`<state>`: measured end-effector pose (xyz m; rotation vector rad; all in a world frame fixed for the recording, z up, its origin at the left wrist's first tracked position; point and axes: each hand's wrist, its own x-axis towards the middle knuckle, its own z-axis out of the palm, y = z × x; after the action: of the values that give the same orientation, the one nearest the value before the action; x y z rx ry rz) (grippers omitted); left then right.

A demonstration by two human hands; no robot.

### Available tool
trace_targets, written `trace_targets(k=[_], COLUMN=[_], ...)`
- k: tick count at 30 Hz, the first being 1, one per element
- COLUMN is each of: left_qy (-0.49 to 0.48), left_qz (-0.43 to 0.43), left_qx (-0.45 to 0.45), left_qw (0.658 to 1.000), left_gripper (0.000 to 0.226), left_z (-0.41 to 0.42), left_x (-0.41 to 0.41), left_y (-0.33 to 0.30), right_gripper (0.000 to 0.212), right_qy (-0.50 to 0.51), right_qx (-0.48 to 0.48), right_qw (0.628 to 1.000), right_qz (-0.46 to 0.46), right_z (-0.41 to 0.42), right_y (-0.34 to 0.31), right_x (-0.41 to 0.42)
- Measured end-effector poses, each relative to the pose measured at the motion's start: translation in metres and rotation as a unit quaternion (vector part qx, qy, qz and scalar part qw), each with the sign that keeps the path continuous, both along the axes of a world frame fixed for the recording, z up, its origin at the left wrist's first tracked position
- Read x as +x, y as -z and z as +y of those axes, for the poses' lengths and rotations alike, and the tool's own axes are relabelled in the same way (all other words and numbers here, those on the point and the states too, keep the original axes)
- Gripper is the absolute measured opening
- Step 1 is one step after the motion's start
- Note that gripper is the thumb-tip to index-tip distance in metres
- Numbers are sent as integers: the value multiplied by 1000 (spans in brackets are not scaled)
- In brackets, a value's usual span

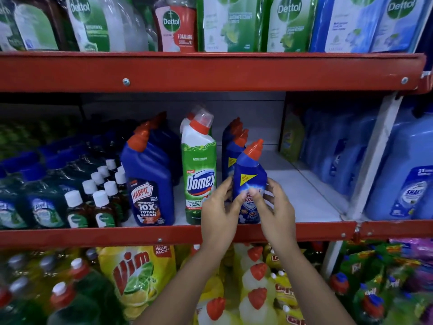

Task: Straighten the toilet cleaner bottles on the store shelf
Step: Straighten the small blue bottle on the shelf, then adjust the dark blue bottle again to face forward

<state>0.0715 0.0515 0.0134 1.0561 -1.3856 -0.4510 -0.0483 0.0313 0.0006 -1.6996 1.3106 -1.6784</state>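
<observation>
Red shelf (93, 234) spans your view, white deck bare at right. Harpic bottle (150, 184) stands at front edge, green Domex bottle (199, 174) just beside it on right. Small blue bottle (250, 181) upright at shelf front, right of Domex. Your left hand (218, 207) and right hand (276, 207) both grasp it, fingers wrapped round its lower body, thumbs on label.

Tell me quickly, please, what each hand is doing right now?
Left hand: closed on the small blue bottle.
Right hand: closed on the same bottle.
</observation>
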Motion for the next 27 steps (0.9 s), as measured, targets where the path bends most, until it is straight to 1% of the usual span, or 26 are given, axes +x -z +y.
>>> trace_targets(k=[2,4,5,8,10,12,14,17,19,21,25,27], left_qy=[11,11,5,-16,-34,-62,-108,-170,-181,-178,-142,-124], left_qz=[12,17,16,21,31,43,55,48,40,30,-10,-16], left_qx=[4,7,8,-1,-20,-40,-61,-73,-48,-15,39,58], left_qw=[1000,1000,1000,1000,999,996,991,982,981,984,989,990], left_gripper=[50,45,42,32,24,21,23,29,33,42,55,61], left_z=[4,8,11,26,37,47,55,60,61,59,54,51], left_x=[7,17,23,45,62,80,99,125,140,151,164,169], left_y=[0,1,1,1,2,4,7,12,19,25,32,34], right_gripper=[49,53,51,33,21,15,11,10,12,21,42,46], right_qy=[17,52,78,136,127,100,54,-5,-28,-37,-38,-32], right_qx=[5,0,-19,-92,-119,-133,-133,-103,-76,-51,-6,5], right_qw=[1000,999,997,984,981,982,986,993,996,998,999,998], right_qz=[6,-4,-16,-65,-89,-85,-80,-65,-47,-23,36,61], right_z=[4,12,17,35,45,54,60,62,59,53,44,43], right_y=[2,1,-1,-8,-11,-12,-13,-9,-3,5,10,8], right_x=[4,11,15,29,45,65,90,126,146,164,184,186])
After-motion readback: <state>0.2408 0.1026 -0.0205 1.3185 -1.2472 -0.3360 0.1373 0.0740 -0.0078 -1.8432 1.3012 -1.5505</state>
